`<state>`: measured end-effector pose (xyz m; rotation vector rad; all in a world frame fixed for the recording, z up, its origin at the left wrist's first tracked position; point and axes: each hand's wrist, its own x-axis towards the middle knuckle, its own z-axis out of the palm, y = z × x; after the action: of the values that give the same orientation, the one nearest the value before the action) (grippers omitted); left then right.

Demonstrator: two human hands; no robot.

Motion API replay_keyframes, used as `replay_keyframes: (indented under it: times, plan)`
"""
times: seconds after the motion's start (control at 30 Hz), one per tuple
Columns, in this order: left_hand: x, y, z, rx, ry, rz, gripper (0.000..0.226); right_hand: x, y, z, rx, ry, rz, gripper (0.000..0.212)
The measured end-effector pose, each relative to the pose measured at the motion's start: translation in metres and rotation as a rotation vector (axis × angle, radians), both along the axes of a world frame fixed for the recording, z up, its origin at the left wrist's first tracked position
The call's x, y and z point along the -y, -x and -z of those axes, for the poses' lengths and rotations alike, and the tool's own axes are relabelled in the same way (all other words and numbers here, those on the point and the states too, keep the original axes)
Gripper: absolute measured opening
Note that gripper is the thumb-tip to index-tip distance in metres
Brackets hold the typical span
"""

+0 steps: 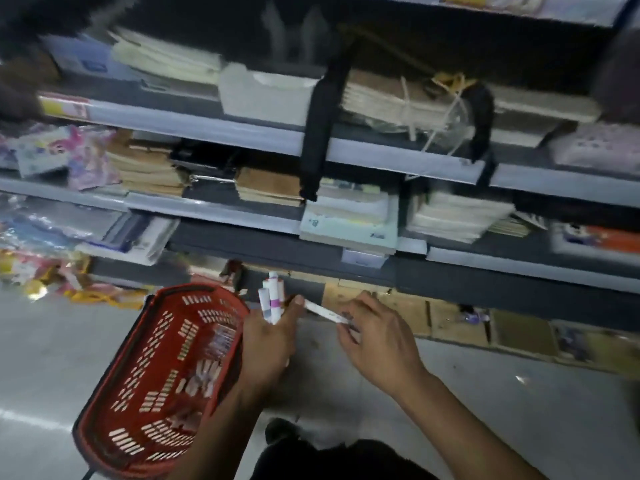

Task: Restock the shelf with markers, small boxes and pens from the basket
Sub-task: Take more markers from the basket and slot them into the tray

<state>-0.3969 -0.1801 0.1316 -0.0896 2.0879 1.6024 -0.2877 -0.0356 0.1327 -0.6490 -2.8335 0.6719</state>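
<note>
Both forearms reach forward just right of the red basket (156, 368): left hand (268, 344) beside its rim, fingers curled round upright markers (272, 296); right hand (377, 344) farther right, fingertips pinching one marker (325, 313).

Probably a stationery shop: tiered shelves (221, 128) stacked with notebooks (149, 168), a red shopping basket (114, 424) on the floor.

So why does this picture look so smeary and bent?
Head view: motion blur smears the shelves and stacked paper goods; wide-angle lens bows the shelf edges; lighting is dim, darkest at top; the left hand, markers and red basket stay comparatively sharp.
</note>
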Motion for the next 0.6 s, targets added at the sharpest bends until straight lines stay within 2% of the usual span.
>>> replay_keyframes:
  times: [0.1,0.3,0.6]
  plan:
    - [-0.052,-0.040,-0.005,0.017,-0.064,0.104,0.030,-0.036,-0.057,0.000,-0.049,0.025,0.114,0.021]
    - [-0.154,-0.150,-0.012,0.024,-0.074,0.308,0.026,-0.108,-0.188,0.000,-0.066,0.033,0.340,0.020]
    - [-0.260,-0.288,-0.028,-0.112,-0.014,0.524,0.028,-0.188,-0.346,-0.008,-0.081,0.047,0.550,0.015]
